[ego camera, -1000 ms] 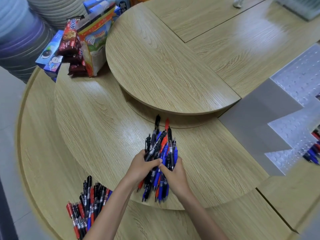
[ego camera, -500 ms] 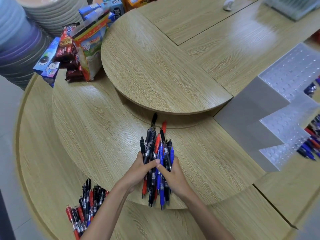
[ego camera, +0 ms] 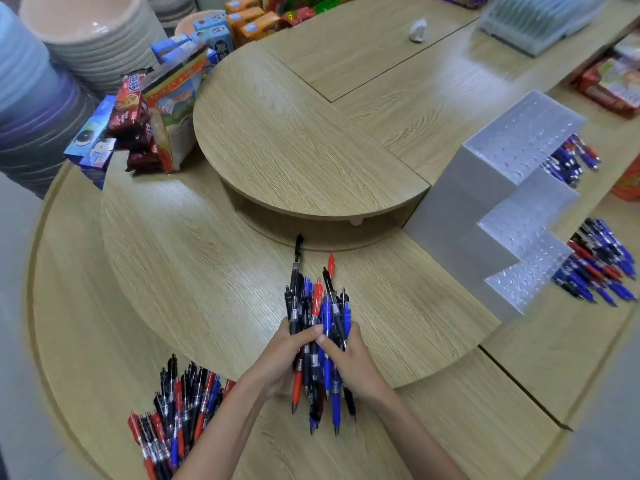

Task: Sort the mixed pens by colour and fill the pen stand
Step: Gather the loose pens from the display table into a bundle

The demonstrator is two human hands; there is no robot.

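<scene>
Pen bundle (ego camera: 317, 327) nearer shelf edge (ego camera: 433, 379)

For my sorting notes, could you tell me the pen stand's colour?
The pen stand is pale grey, seen in the head view.

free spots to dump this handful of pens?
Bare: the middle tier left of the hands, and the round top shelf. Crowded: loose pens at bottom left, more pens right of the stepped stand.
</scene>
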